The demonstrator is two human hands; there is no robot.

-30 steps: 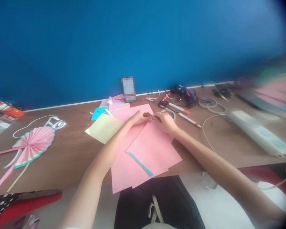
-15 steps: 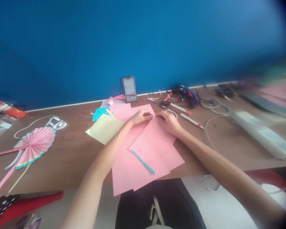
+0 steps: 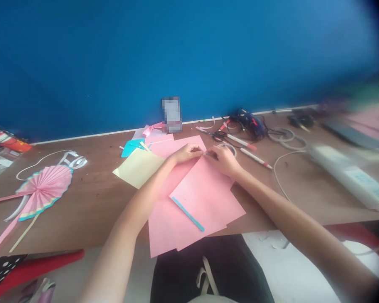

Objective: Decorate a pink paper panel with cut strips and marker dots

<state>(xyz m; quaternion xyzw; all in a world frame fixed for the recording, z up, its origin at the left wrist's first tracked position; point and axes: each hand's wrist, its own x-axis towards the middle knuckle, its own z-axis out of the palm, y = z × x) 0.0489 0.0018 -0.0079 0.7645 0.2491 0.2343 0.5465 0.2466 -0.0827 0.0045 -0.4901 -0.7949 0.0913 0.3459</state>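
Note:
Over the far part of overlapping pink paper sheets [image 3: 198,189], my left hand [image 3: 188,153] and my right hand [image 3: 225,160] come together with their fingertips almost touching. Both hands are closed in a pinch. Something tiny and pale shows between the fingertips, near the top corner of the upper pink sheet; what it is cannot be made out. A thin blue paper strip [image 3: 188,214] lies slantwise along the near edge of that sheet. To the left of the pile, partly under my left forearm, is a pale yellow sheet [image 3: 137,168].
A pleated pink paper fan [image 3: 47,185] with paper strips lies at the left. Blue paper [image 3: 133,148] and a phone-like blurred object [image 3: 172,114] are at the back. Rightward are a tape roll [image 3: 230,148], white-and-red pens [image 3: 255,158], tangled cables [image 3: 249,124] and a power strip [image 3: 350,179].
The view has shifted slightly. My hands keep almost the same pinch over the pink sheets, and the papers lie as before.

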